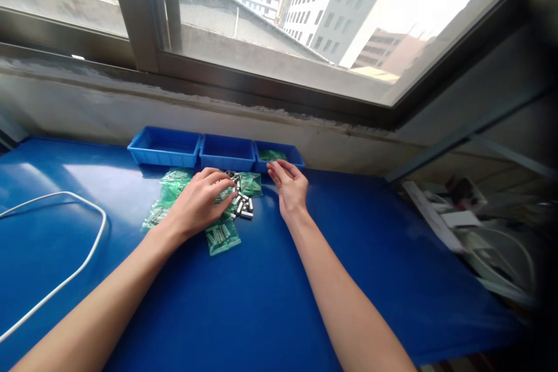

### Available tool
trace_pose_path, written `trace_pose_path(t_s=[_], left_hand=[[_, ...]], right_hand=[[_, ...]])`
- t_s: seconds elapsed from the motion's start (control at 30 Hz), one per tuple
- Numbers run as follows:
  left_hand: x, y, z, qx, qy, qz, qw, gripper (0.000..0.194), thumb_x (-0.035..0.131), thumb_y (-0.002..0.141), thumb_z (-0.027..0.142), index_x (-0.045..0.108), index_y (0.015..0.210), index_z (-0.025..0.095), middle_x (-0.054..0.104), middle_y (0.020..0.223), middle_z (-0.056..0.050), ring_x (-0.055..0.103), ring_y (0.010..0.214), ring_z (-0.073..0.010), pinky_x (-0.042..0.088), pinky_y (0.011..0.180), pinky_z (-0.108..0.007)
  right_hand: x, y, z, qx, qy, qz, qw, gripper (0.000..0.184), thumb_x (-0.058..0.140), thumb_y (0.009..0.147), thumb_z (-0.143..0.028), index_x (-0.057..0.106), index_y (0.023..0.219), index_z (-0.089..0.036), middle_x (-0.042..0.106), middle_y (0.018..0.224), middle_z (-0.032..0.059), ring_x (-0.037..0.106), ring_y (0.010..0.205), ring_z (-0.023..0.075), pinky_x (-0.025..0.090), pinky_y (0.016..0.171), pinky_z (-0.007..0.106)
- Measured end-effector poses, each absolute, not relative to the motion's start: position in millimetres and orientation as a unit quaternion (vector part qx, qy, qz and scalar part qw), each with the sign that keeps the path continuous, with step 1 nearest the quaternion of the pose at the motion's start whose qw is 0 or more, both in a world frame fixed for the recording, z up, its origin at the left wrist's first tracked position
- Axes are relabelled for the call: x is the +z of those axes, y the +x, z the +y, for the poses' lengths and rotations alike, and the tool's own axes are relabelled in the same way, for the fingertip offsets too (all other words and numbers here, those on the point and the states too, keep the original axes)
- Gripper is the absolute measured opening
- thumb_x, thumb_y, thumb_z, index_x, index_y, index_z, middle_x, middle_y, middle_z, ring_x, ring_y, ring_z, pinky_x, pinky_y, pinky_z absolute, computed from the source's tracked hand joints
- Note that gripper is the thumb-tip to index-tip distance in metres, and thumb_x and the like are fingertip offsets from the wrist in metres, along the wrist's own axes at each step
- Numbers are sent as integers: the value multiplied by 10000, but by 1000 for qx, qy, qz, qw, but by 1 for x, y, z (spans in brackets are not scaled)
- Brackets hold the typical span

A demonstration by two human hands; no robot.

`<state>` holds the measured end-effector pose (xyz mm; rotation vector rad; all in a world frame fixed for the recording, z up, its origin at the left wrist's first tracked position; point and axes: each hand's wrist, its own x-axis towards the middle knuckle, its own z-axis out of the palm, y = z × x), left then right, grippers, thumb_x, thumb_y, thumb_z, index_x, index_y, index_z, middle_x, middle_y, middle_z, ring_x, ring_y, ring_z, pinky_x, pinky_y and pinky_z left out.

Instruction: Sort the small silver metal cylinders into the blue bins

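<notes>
My left hand reaches over a pile of green plastic bags and loose parts, its fingers curved and apart. Under and beside its fingertips lie several small silver-and-black metal pieces. A green bag with slim metal parts inside rests in front of the pile, and more green bags spread to the left of the hand. My right hand is at the front edge of the right blue bin, thumb and fingers pinched together. Whatever is between those fingertips is too small to make out. Green bags lie inside that bin.
Two more blue bins, the left one and the middle one, stand in a row along the wall below the window. A white cable curves over the blue tabletop at left. Assorted items and a shelf frame are at right.
</notes>
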<state>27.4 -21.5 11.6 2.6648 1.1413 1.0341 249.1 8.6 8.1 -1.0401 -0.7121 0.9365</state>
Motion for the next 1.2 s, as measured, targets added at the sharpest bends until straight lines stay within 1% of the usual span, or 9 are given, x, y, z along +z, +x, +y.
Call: trace_pose_path(t_s=[0.1,0.17,0.3,0.37,0.43,0.83,1.07,1.13,1.2], left_hand=[[8,26,-19,337,865,371,38,202,565,985,290,717,1043,168,722,1112,-106,595,1098,-275,525,959,-441],[6,24,-16,348,855,381,47,202,551,993,282,719,1030,177,727,1096,-96,598,1086,-264,524,960,-429],[6,19,-13,388,809,437,55,216,540,992,293,725,983,181,744,1030,-84,619,1031,-249,527,933,-394],[7,16,-12,400,786,468,50,230,539,987,315,728,967,186,749,1012,-80,632,1002,-248,527,914,-381],[7,13,-11,404,774,486,46,248,535,983,338,732,964,188,752,1010,-79,643,984,-247,525,903,-373],[5,13,-12,401,771,493,46,257,534,971,333,740,927,185,752,976,-84,650,931,-248,517,863,-366],[8,14,-14,399,773,490,50,254,535,966,326,741,917,185,752,971,-85,652,947,-250,520,875,-363],[7,14,-13,401,772,491,47,258,534,967,335,740,918,189,754,966,-83,651,940,-250,522,873,-367],[7,14,-13,405,770,491,44,260,531,967,344,738,919,195,757,964,-80,652,938,-249,525,871,-367]], right_hand=[[12,249,3,416,-500,-411,638,323,831,727,-426,689,842,-161,727,720,23,658,567,117,511,534,222],[15,248,-3,405,-500,-532,550,357,791,763,-503,671,778,-168,666,643,1,561,493,102,430,474,229],[23,243,-18,307,-407,-790,341,467,892,610,-549,680,817,-189,602,723,-8,534,648,135,451,611,266],[28,237,-23,250,-367,-851,279,589,932,523,-560,679,917,-203,595,872,16,553,779,169,481,717,294],[32,231,-27,219,-349,-877,247,659,935,513,-568,662,999,-216,571,972,38,554,892,205,494,810,328],[35,224,-30,212,-330,-898,199,491,891,664,-489,725,1062,-254,529,1026,59,538,989,234,480,939,385],[28,223,-25,243,-320,-885,233,333,893,693,-394,702,888,-203,557,1049,61,542,1052,229,457,985,383],[29,223,-24,284,-316,-870,251,297,883,706,-386,690,824,-193,578,1021,54,561,1013,211,467,953,359],[30,224,-24,348,-325,-837,270,314,860,725,-422,662,784,-186,596,915,26,564,852,168,487,813,307]])
